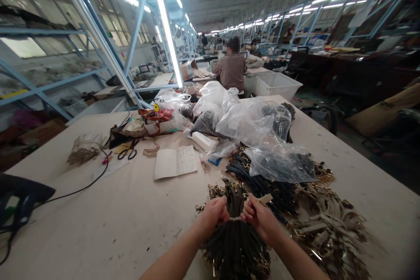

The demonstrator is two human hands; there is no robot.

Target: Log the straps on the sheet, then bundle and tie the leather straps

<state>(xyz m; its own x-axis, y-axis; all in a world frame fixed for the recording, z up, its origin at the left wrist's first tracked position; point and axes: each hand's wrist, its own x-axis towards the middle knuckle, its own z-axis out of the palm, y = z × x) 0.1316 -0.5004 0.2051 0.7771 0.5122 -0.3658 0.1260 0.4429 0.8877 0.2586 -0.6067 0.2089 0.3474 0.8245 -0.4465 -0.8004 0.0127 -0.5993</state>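
Note:
A thick bundle of dark olive straps (241,245) with gold-coloured metal clasps lies on the table in front of me. Across its middle runs a pale tie strip (235,219), stretched between my two hands. My left hand (213,212) is closed on the strip's left part. My right hand (259,216) pinches the other part, and a light tail of it sticks out past the fingers to the right. Just beyond lie navy straps (252,170) with similar clasps. To the right, a bundle of beige-brown straps (331,227) spreads out.
Clear plastic bags (246,116) are heaped at the back. An open notebook (175,162) lies left of centre, with black scissors (127,152) and a tied tan bundle (85,146) farther left. A black cable (78,193) crosses the left side. A person (232,70) sits beyond the table.

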